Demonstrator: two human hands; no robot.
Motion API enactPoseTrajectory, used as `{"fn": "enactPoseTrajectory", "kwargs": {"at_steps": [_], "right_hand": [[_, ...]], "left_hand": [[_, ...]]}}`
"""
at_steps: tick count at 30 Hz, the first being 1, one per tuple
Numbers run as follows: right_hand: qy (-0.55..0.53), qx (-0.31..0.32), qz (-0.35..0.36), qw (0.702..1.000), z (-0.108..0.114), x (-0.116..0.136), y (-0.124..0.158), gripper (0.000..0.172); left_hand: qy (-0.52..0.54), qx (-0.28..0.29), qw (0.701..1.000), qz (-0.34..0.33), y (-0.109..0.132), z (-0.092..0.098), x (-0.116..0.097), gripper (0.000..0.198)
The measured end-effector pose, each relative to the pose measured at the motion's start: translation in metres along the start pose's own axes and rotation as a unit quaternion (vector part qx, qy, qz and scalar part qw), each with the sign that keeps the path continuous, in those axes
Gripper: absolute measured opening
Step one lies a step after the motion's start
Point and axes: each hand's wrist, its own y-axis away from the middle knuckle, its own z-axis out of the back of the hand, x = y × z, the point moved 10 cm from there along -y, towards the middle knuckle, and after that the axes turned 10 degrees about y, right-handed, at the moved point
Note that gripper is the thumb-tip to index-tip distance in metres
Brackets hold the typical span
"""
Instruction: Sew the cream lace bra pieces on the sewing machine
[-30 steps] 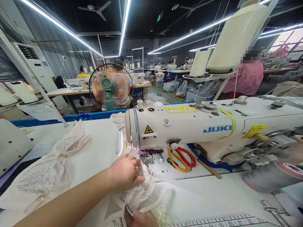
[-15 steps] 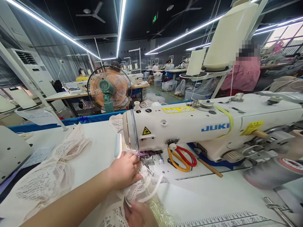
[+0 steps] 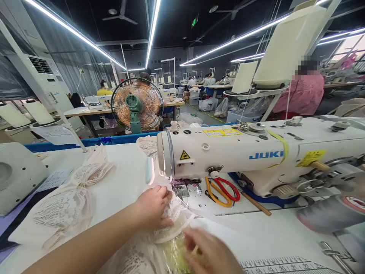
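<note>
Under the head of a white sewing machine (image 3: pixel 228 146) lies a cream lace bra (image 3: pixel 173 213), its trailing part running down toward me. My left hand (image 3: pixel 152 205) is closed on the lace just in front of the needle area, fingers curled and thumb along the cup's edge. Lower and to the right, my right hand (image 3: pixel 211 251) is smeared by motion beside the white edge strip (image 3: pixel 173 234). Whether its fingers grip the strip is unclear. Clear plastic with a yellowish tint (image 3: pixel 175 255) shows between the hands, below the lace.
More lace bra pieces (image 3: pixel 64 209) lie on the table at left. Red-handled scissors (image 3: pixel 229 188) and orange-handled ones (image 3: pixel 218 193) rest beneath the machine arm. A grey thread cone (image 3: pixel 330 213) and a printed ruler (image 3: pixel 279 264) are at right. A fan (image 3: pixel 137 104) stands beyond the table.
My right hand has left the lace fold at the bottom and moved right, beside the strip's end. My left hand stays on the lace. The view has shifted slightly.
</note>
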Motion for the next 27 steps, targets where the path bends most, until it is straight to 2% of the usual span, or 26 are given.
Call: {"fn": "enactPoseTrajectory", "kwargs": {"at_steps": [1, 2, 3, 4, 5, 6, 8, 10, 13, 15, 19, 23, 27], "right_hand": [[0.161, -0.046, 0.064, 0.984, 0.021, 0.011, -0.005, 0.038], [0.301, -0.061, 0.120, 0.944, 0.030, 0.020, -0.010, 0.047], [0.392, -0.074, 0.158, 0.903, 0.036, 0.026, -0.016, 0.053], [0.459, -0.070, 0.193, 0.864, 0.035, 0.031, -0.023, 0.056], [0.493, -0.057, 0.217, 0.841, 0.032, 0.034, -0.028, 0.054], [0.505, -0.042, 0.235, 0.830, 0.027, 0.035, -0.032, 0.048], [0.498, -0.016, 0.260, 0.827, 0.016, 0.037, -0.034, 0.032], [0.487, -0.009, 0.277, 0.828, 0.008, 0.038, -0.028, 0.021], [0.480, -0.015, 0.287, 0.829, 0.001, 0.035, -0.017, 0.016], [0.477, -0.016, 0.290, 0.830, -0.001, 0.033, -0.014, 0.015], [0.478, -0.023, 0.294, 0.827, -0.002, 0.034, -0.017, 0.014], [0.492, -0.031, 0.296, 0.818, -0.004, 0.036, -0.024, 0.016], [0.514, -0.029, 0.301, 0.803, -0.011, 0.038, -0.032, 0.018]], "left_hand": [[0.001, -0.002, 1.000, -0.006, 0.001, 0.000, 0.001, 0.075], [0.002, -0.003, 1.000, -0.009, 0.001, 0.000, 0.002, 0.075], [0.001, -0.006, 1.000, -0.011, 0.002, 0.001, 0.002, 0.074], [-0.001, -0.008, 1.000, -0.014, 0.003, 0.002, 0.001, 0.074], [-0.003, -0.010, 1.000, -0.015, 0.004, 0.002, 0.000, 0.073], [-0.005, -0.012, 1.000, -0.017, 0.005, 0.003, -0.002, 0.071], [-0.008, -0.013, 0.999, -0.030, 0.009, 0.001, -0.008, 0.062], [-0.007, -0.016, 0.997, -0.077, 0.015, -0.003, -0.020, 0.051], [0.014, -0.026, 0.986, -0.166, 0.029, -0.010, -0.043, 0.040], [0.042, -0.044, 0.980, -0.187, 0.036, -0.011, -0.051, 0.036], [0.082, -0.090, 0.974, -0.191, 0.043, -0.008, -0.052, 0.035], [0.047, -0.156, 0.963, -0.215, 0.040, -0.008, -0.043, 0.018], [0.028, -0.204, 0.950, -0.236, 0.033, -0.008, -0.032, 0.014]]}}
